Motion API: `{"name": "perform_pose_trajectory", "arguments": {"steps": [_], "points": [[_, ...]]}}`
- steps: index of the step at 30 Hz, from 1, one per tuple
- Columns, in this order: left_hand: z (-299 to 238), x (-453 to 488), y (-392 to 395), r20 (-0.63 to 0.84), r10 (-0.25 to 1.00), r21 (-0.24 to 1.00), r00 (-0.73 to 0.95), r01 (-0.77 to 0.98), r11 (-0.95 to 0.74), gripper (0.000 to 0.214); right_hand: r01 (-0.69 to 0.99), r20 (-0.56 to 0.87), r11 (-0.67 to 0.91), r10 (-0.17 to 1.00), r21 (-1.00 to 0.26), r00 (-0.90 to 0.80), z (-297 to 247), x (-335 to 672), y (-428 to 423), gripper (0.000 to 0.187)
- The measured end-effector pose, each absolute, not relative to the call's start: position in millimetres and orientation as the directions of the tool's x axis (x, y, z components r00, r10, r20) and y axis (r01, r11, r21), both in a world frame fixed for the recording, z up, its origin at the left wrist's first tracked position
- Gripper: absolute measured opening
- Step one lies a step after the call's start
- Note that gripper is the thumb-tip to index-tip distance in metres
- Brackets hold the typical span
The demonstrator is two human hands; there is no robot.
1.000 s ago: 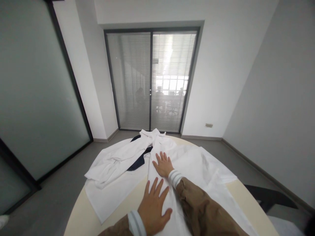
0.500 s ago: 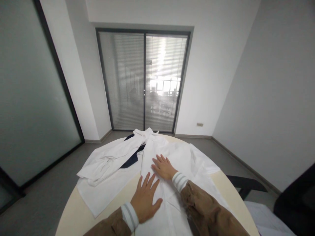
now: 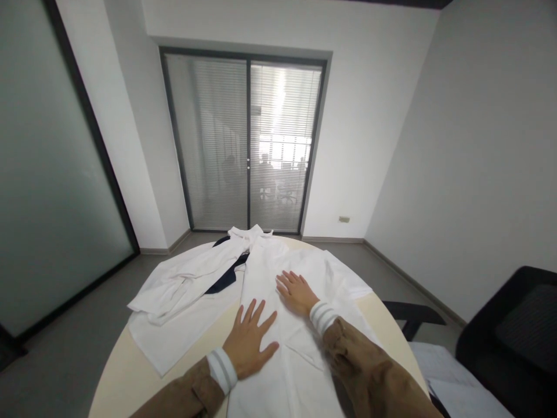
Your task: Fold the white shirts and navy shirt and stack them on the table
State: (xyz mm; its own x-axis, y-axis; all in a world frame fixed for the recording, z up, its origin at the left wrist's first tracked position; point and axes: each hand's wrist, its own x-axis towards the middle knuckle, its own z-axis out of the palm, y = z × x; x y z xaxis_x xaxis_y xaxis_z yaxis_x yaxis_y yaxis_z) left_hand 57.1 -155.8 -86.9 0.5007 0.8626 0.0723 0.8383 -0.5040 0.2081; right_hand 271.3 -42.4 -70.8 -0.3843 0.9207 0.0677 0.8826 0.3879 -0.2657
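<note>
White garment (image 3: 263, 284) tops a round table (image 3: 119, 374) before seemingly glass doors (image 3: 248, 145), grip of both hands (image 3: 249, 346) (image 3: 298, 295) spread apart.

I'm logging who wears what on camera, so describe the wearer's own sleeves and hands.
The left hand and right hand are bare: no gloves or rings show. Both sleeves are brown and creased, with pale cuffs at the wrists, banded with greyish stripes. No lettering or logo can be seen on either sleeve.
</note>
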Motion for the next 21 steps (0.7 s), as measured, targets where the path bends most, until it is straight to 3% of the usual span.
{"name": "perform_pose_trajectory", "arguments": {"steps": [2,5,9,13,21], "points": [[-84,56,-157,0.06,0.859,0.211,0.508,0.835,-0.509,0.066,0.93,0.207,0.301,0.944,-0.211,-0.258,-62,300,-41,0.051],[-76,59,-152,0.033,0.862,0.21,0.505,0.84,-0.5,0.065,0.977,0.358,0.039,0.933,-0.21,0.039,-50,348,-36,0.048],[-67,71,-130,0.146,0.87,0.185,0.471,0.851,-0.492,0.053,0.913,0.212,-0.282,0.913,-0.293,0.35,-47,398,-29,0.053],[-78,84,-106,0.143,0.861,0.19,0.488,0.84,-0.508,0.064,0.901,0.122,-0.281,0.934,-0.331,0.336,-54,415,-28,0.045],[-97,84,-98,0.1,0.864,0.224,0.493,0.835,-0.503,0.068,0.902,0.145,-0.225,0.945,-0.367,0.295,-34,406,-26,0.047]]}}
